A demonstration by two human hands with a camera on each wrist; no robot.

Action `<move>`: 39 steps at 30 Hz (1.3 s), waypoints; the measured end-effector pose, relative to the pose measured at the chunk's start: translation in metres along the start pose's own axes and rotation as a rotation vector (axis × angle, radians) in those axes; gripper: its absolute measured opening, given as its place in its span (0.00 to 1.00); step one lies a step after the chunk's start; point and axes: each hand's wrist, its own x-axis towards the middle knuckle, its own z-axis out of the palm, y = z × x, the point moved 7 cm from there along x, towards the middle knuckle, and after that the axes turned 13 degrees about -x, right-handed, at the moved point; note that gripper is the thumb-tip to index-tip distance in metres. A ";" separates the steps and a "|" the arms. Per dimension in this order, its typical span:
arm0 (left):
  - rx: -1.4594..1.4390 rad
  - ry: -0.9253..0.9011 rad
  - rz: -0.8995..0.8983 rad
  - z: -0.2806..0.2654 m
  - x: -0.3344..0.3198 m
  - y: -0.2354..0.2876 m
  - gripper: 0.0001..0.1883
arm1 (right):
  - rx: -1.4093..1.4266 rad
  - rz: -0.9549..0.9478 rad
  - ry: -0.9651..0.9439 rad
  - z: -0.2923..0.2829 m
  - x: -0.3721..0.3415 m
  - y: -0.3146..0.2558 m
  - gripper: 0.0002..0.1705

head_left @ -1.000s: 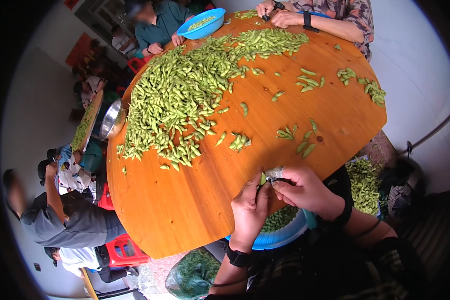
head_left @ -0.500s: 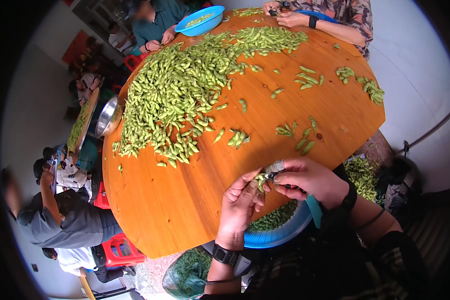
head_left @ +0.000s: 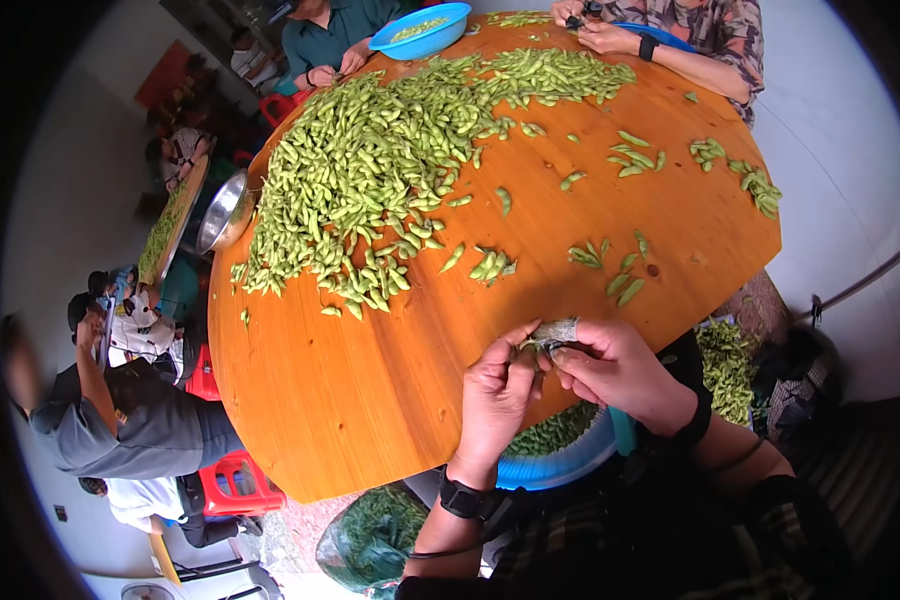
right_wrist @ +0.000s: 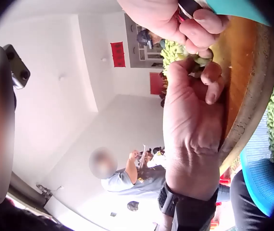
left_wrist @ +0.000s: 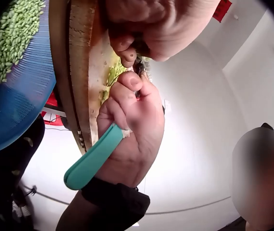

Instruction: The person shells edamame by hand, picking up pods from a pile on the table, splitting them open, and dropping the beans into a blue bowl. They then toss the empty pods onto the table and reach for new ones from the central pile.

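Left hand (head_left: pixel 498 393), fingers clamped on a small green bean pod (right_wrist: pixel 203 60) by the near edge of the orange-brown wooden tabletop (head_left: pixel 340 400)! Right hand (head_left: pixel 632 375), fingers curled round a flat teal-handled tool (left_wrist: pixel 93 157), sits close beside it, blue plastic basin (head_left: pixel 558 473) below.

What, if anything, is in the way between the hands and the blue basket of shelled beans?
Partly the wooden tabletop: the left hand and right hand meet near its edge, which hides part of the blue basket in the head view. Past that edge, nothing visible seems to cover the shelled beans.
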 end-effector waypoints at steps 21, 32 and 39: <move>0.913 -0.002 0.322 0.006 -0.031 0.036 0.14 | -0.157 0.000 0.320 -0.066 -0.009 0.002 0.14; 1.135 -0.220 0.407 0.051 -0.038 0.048 0.12 | -0.263 -0.032 0.400 -0.104 -0.006 0.017 0.05; 1.151 0.226 0.335 0.000 0.063 0.059 0.08 | -0.281 -0.075 0.382 -0.104 -0.008 0.014 0.05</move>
